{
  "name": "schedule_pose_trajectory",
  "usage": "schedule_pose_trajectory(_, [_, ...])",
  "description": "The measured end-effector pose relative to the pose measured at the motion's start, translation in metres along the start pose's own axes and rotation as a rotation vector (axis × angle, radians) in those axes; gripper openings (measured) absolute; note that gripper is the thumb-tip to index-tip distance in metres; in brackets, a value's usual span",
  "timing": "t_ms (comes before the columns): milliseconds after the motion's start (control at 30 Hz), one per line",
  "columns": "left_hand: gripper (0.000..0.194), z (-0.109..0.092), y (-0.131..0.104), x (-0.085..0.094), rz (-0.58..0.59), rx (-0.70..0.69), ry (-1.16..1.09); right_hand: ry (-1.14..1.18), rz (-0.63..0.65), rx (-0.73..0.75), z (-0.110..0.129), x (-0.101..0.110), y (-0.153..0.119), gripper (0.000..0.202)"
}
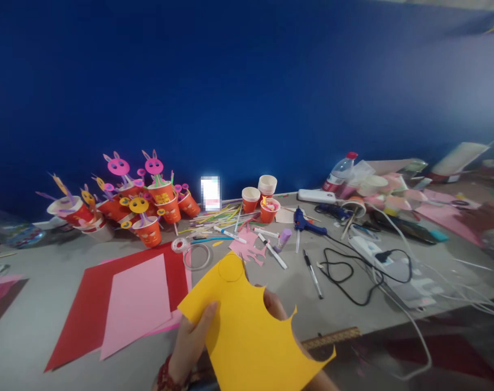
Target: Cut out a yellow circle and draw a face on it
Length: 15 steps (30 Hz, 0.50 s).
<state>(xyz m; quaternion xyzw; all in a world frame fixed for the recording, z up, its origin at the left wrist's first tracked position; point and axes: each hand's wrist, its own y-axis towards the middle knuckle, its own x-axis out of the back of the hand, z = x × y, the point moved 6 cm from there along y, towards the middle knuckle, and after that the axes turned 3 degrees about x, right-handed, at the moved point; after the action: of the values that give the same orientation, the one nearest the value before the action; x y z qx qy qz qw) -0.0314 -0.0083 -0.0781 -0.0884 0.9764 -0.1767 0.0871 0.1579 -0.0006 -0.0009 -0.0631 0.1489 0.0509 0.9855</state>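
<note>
A yellow paper sheet (239,331) is tilted up in front of me, with a circle drawn near its top corner and scalloped cut-outs along its right edge. My left hand (196,336) is closed on its left edge, thumb on top. Most of my right hand (273,305) is behind the sheet; some of it shows through a curved cut-out. A thin dark strip, perhaps a scissor blade, sticks out beside the drawn circle; what the right fingers hold is hidden.
Red paper (84,304) and pink paper (139,304) lie left. Decorated red cups (147,232) stand behind them. Tape rolls (197,256), pink scraps (247,247), a pen (313,274), a blue glue gun (308,224), black cable and a power strip (393,271) spread rightward.
</note>
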Motion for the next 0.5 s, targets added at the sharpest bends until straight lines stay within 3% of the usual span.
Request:
schedule_pose_trajectory(133, [0.05, 0.006, 0.005, 0.004, 0.013, 0.018, -0.019, 0.041, -0.068, 0.001, -0.009, 0.004, -0.005, 0.032])
schedule_pose_trajectory(233, [0.044, 0.006, 0.008, 0.005, 0.057, 0.048, -0.037, 0.045, -0.031, -0.047, -0.025, 0.007, 0.001, 0.03])
schedule_pose_trajectory(500, [0.048, -0.018, 0.005, -0.003, 0.107, 0.083, 0.06, -0.003, 0.044, -0.035, -0.058, 0.023, 0.02, 0.034])
